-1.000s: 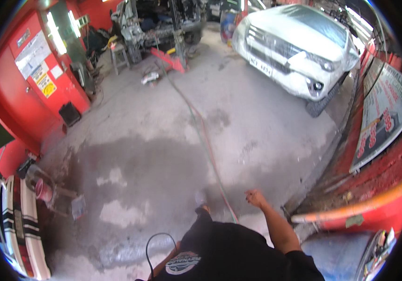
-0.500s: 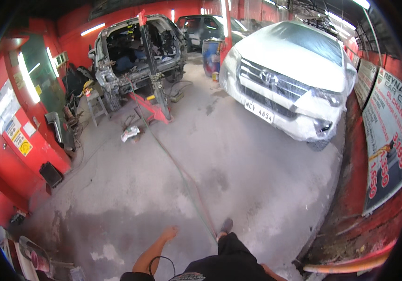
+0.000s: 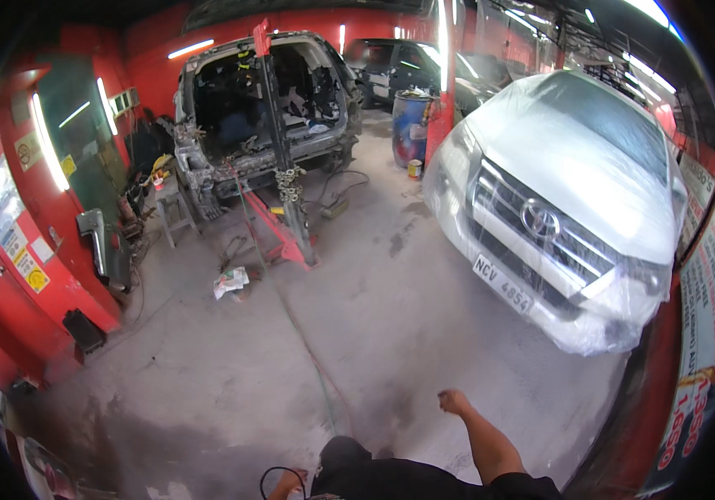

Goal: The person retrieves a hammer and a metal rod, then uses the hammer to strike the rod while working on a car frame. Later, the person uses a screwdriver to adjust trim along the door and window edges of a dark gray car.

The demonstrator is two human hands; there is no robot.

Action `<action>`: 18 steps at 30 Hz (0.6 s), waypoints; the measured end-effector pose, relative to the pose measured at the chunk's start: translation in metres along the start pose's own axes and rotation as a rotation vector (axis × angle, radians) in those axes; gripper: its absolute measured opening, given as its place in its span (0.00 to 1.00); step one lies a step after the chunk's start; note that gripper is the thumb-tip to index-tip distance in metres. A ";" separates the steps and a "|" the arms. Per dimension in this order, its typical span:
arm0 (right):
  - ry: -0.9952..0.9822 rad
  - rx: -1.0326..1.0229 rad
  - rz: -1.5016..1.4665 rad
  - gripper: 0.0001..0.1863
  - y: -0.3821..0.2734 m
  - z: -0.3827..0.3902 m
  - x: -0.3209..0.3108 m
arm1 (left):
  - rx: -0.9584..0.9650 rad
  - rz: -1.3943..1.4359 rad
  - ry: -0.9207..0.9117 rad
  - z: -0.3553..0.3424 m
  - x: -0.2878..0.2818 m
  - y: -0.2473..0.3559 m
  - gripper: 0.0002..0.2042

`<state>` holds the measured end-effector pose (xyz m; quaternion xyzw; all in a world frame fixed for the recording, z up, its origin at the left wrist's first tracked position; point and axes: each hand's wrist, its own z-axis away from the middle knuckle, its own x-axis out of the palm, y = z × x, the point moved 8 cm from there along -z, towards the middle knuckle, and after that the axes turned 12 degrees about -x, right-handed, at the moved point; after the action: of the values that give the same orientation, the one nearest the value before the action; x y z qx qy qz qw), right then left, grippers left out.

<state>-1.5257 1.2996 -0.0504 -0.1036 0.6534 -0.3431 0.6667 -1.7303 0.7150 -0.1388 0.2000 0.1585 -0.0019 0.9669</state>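
My right hand (image 3: 455,402) is held out in front over the concrete floor, with its fingers curled in. A small dark spot shows at the fingertips, too small to make out. My left hand (image 3: 292,480) hangs low at the bottom edge beside my dark clothing, its fingers mostly hidden. A thin black cable loop (image 3: 278,469) curves beside it. Neither hand touches the white car (image 3: 574,200), which is wrapped in clear plastic film and stands ahead on the right.
A stripped car body (image 3: 266,108) stands behind a red frame-pulling post (image 3: 278,125) with a chain. A thin hose (image 3: 299,329) runs along the floor toward me. Farther back are a blue drum (image 3: 411,125) and a small can (image 3: 415,170). A grey stool (image 3: 176,208) stands left.
My right hand has come forward into view and my left hand has swung back to the bottom edge. The white car appears larger and closer.
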 end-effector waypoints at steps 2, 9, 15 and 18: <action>0.180 0.053 -0.159 0.20 -0.015 -0.086 -0.082 | -0.053 0.084 0.000 -0.016 -0.021 0.017 0.19; 0.087 0.067 -0.212 0.20 0.023 -0.261 -0.088 | -0.011 0.189 -0.016 -0.150 -0.138 0.147 0.16; -0.698 0.313 -0.149 0.22 0.149 -0.254 0.029 | 0.559 -0.355 0.052 -0.307 -0.314 0.321 0.14; -0.523 0.305 -0.112 0.20 0.151 -0.288 -0.015 | 0.543 -0.907 0.232 -0.363 -0.445 0.405 0.15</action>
<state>-1.7472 1.5099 -0.1630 -0.1230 0.3940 -0.4354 0.8000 -2.2364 1.2014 -0.1614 0.3530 0.3286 -0.4379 0.7587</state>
